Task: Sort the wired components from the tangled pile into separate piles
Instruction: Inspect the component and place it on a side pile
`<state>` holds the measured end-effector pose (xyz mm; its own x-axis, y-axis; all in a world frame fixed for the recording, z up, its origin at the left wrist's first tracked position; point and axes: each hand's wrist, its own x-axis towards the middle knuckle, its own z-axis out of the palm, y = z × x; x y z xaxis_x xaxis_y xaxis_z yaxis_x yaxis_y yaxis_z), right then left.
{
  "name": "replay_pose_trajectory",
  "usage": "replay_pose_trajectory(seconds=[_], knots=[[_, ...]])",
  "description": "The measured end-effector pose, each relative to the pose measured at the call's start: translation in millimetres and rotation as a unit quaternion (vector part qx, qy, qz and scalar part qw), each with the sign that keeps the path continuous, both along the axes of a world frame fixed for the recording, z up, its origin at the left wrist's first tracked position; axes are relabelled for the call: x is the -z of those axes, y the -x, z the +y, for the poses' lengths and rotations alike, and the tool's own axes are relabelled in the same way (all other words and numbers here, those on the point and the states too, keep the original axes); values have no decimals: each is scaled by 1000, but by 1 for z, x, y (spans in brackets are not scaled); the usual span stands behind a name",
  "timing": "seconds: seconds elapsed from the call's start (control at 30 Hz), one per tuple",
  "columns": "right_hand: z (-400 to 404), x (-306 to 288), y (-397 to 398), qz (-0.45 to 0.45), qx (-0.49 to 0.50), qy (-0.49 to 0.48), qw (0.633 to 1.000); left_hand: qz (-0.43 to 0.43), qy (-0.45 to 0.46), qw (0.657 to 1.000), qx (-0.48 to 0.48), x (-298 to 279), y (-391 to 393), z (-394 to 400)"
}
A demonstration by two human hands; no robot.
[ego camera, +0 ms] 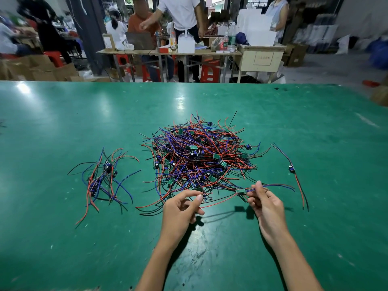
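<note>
Wires in red, blue and black form the tangled pile (pixel 199 156) at the counter (pixel 63 114) centre. At nine o'clock we see a small sorted pile (pixel 102 177); at three o'clock, one loose component (pixel 291 169). Our right hand (pixel 265 203) pinches a component's (pixel 240 191) wires, and our left hand (pixel 181 208) pinches its red wire.

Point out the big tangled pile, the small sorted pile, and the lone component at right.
tangled pile (pixel 199 156), head view, centre of heap
sorted pile (pixel 102 177), head view, middle
lone component (pixel 291 168), head view, its board
</note>
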<state>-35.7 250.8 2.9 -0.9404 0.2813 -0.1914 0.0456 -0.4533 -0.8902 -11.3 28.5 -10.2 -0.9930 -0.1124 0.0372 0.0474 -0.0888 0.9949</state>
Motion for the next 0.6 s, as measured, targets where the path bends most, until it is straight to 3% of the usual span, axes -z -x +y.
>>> replay_pose_trajectory(seconds=[0.6], knots=[[3, 3, -2, 17, -12, 3, 1000, 14, 30, 999, -20, 2, 0, -2]])
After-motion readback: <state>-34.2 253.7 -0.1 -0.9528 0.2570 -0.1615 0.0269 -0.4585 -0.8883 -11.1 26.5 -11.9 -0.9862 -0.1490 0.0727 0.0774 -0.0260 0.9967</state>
